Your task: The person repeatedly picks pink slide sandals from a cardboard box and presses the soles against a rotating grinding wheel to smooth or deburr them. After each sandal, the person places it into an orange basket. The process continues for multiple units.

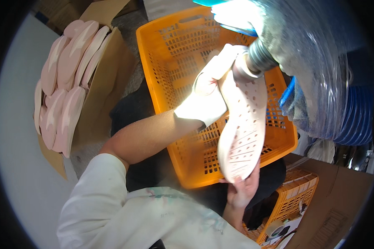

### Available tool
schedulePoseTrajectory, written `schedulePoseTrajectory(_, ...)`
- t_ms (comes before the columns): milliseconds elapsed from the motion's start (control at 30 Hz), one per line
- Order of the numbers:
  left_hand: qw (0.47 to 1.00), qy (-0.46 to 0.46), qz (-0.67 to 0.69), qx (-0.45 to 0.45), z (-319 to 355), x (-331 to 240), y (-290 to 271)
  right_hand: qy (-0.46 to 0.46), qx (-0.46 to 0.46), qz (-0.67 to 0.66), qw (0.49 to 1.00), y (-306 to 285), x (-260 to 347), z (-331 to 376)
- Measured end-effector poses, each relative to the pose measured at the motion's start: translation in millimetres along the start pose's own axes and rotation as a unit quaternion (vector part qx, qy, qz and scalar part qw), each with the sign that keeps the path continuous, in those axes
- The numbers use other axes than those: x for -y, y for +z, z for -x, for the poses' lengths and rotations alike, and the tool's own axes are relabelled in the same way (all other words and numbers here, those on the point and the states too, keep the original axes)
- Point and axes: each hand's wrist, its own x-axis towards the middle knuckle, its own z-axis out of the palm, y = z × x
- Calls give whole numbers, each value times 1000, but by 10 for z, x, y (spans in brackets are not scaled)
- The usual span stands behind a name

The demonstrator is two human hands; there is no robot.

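Observation:
A pale pink shoe insole (245, 124) with rows of small holes stands nearly upright in front of me. My left hand (207, 91), in a white glove, grips its upper edge and side. My right hand (243, 189), bare, holds its lower end from below. The insole's top end presses against a round grey nozzle (259, 56) that sticks out of a clear plastic hood (316, 62) at the upper right. Both hands hover over an orange plastic basket (170, 62).
An open cardboard box (108, 103) at the left holds several stacked pink insoles (66, 83). A blue ribbed hose (359, 116) runs at the right. A second orange basket (295, 199) with a tape roll (274, 228) sits at the lower right, beside brown cardboard (336, 207).

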Motion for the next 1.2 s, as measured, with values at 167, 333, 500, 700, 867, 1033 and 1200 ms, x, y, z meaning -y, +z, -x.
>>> schedulePoseTrajectory(167,999,-27,6,20,34,-5,13,14,24,-21,999,516,148,-148)
schedulePoseTrajectory(333,999,-20,-27,15,8,-119,18,30,43,-69,996,754,372,-498)
schedulePoseTrajectory(500,998,9,-66,-9,-134,-142,60,9,90,-54,994,806,482,-908)
schedulePoseTrajectory(700,981,59,-174,-62,-335,-191,87,-24,116,-97,988,733,435,-1359)
schedulePoseTrajectory(867,934,105,-311,-140,-437,-376,3,-27,210,-146,966,703,339,-1787)
schedulePoseTrajectory(1033,875,125,-418,-209,-519,-488,-14,-22,210,-174,962,797,253,-1951)
schedulePoseTrajectory(1200,818,100,-499,-267,-513,-540,67,-35,189,-145,971,892,213,-1955)
